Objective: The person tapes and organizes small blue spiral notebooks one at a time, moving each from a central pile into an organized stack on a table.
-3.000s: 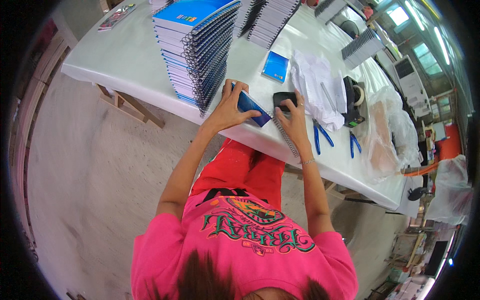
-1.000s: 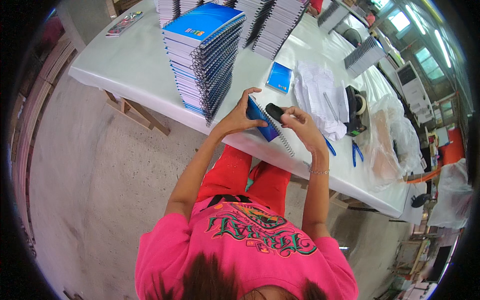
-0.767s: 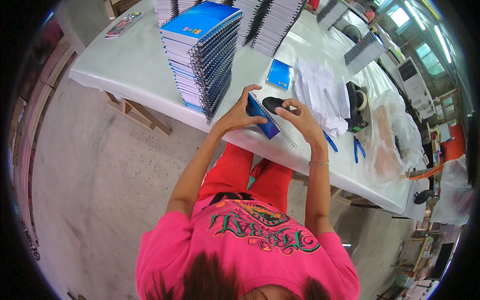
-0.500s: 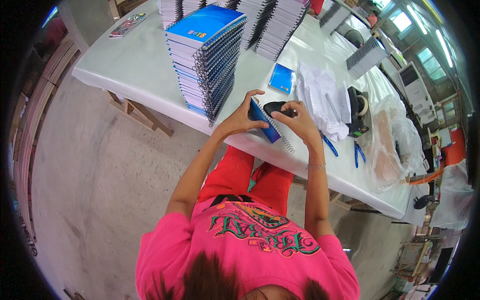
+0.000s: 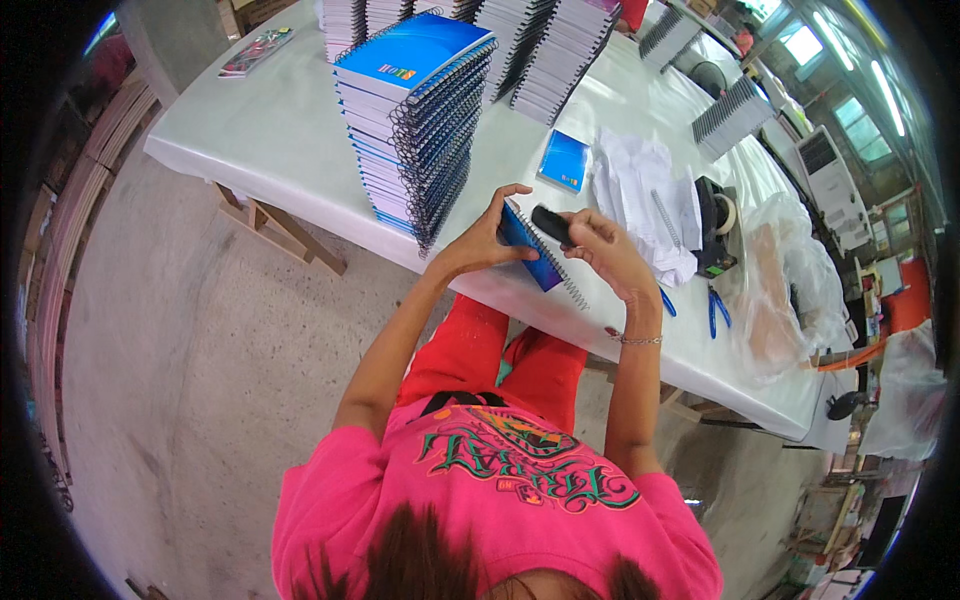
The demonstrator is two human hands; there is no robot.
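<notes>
My left hand (image 5: 490, 240) grips a small blue notebook (image 5: 532, 258) on edge near the table's front, thumb on its near cover and fingers round its far side. A wire spiral (image 5: 577, 291) runs along the notebook's upper edge, its loose end sticking out past the lower right corner. Between the closed fingers of my right hand (image 5: 603, 245) is a black, oblong, rounded thing (image 5: 551, 225), whose kind I cannot make out. It is just above the spiral, apart from it. Another small blue notebook (image 5: 563, 161) lies flat beyond my hands.
A tall stack of blue spiral notebooks (image 5: 420, 130) stands left of my hands, with more stacks (image 5: 565, 60) behind. On the right are white paper sheets (image 5: 635, 190) with a loose coil (image 5: 664, 215), a black tape dispenser (image 5: 715, 225), blue-handled pliers (image 5: 714, 312) and clear plastic (image 5: 790, 290).
My right hand has drawn slightly back from the spiral and turned, lifting the black thing clear so more of it shows. My left hand keeps the notebook almost in place.
</notes>
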